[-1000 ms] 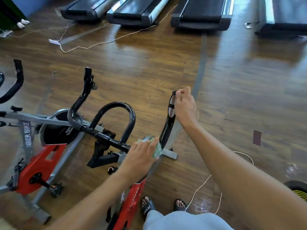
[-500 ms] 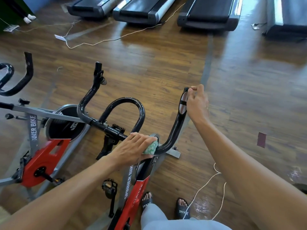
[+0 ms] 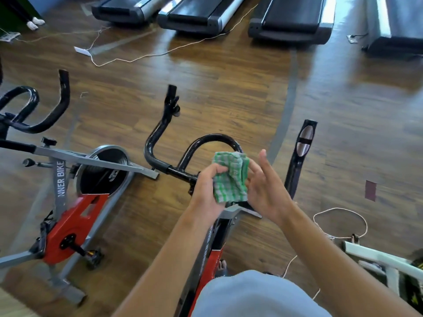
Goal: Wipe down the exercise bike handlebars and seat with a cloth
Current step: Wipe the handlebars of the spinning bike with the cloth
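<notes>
A green checked cloth [image 3: 231, 177] is bunched above the middle of the black handlebars [image 3: 160, 143] of the red and black exercise bike right below me. My left hand [image 3: 207, 193] grips the cloth from the left. My right hand [image 3: 265, 191] touches the cloth's right side with its fingers spread and mostly straight. The right handlebar grip [image 3: 302, 147], with its silver sensor pad, stands free to the right of both hands. The seat is hidden from view.
A second red and grey spinner bike [image 3: 75, 197] stands close on the left. Several treadmills [image 3: 290, 21] line the far side of the wooden floor. White cords [image 3: 341, 223] trail on the floor at right, beside a white frame [image 3: 380, 259].
My right hand has let go of the right handlebar grip and come to the cloth. My left hand has lifted the cloth off the bar.
</notes>
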Demonstrator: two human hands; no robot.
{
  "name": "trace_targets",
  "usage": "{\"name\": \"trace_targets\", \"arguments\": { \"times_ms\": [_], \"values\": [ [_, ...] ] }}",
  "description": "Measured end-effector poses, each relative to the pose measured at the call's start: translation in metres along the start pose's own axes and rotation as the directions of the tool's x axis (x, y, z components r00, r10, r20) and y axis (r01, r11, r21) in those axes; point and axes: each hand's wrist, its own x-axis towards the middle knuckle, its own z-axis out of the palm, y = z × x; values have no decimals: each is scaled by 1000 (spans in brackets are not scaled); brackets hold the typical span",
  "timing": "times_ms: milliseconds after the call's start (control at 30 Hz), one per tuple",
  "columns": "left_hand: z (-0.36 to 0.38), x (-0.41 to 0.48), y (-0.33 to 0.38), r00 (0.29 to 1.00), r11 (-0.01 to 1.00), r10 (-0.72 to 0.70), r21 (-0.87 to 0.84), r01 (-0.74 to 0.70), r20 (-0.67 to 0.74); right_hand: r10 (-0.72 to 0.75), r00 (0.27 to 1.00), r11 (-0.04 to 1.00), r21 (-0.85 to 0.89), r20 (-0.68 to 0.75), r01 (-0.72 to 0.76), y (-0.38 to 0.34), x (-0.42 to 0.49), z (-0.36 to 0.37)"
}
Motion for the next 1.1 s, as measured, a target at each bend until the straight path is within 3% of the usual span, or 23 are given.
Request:
{"name": "trace_targets", "arguments": {
  "times_ms": [67,133,167,233,300,367,400,467,533,567,600,700,800,967,1100],
  "values": [
    [-5,1,6,1000,1000,-8,-10,8,16,-1,999,989,145,32,-4,18,5,13],
    [-12,4,7,999,992,38,118,-36,-15,-11,999,972,236,-50,22,31,7,24],
    [-14,6,6,993,959,106,270,-88,-56,-20,996,967,250,-85,40,35,7,28],
    [-21,9,9,942,748,324,632,-203,-81,-35,987,972,224,-158,70,38,8,32],
    [-36,12,22,859,493,509,835,-243,-51,-85,959,991,73,-270,109,34,8,30],
    [-64,23,45,799,401,597,890,-215,-76,-265,906,917,-378,-330,131,27,6,29],
    [-80,32,59,769,399,629,895,-198,-110,-374,885,749,-653,-277,112,25,5,26],
    [-111,49,81,680,365,713,919,-151,-172,-420,904,206,-979,-80,9,33,7,17],
    [-130,66,97,579,287,789,957,-51,-206,-342,928,-334,-942,146,26,59,12,7],
    [-135,75,105,548,257,808,966,5,-218,-303,921,-517,-854,244,56,74,13,1],
    [-139,82,111,538,257,805,964,63,-250,-274,915,-606,-792,295,74,84,15,-6],
    [-148,102,117,611,282,719,943,180,-331,-250,911,-651,-754,329,94,80,-1,-31],
    [-158,114,105,673,346,643,923,171,-366,-204,918,-692,-713,341,112,73,-3,-31],
    [-159,117,95,613,433,691,898,75,-384,-219,924,-638,-763,314,108,83,16,-19],
    [-161,121,91,579,442,716,895,56,-390,-243,919,-480,-861,312,165,57,7,-17]
  ]
}}
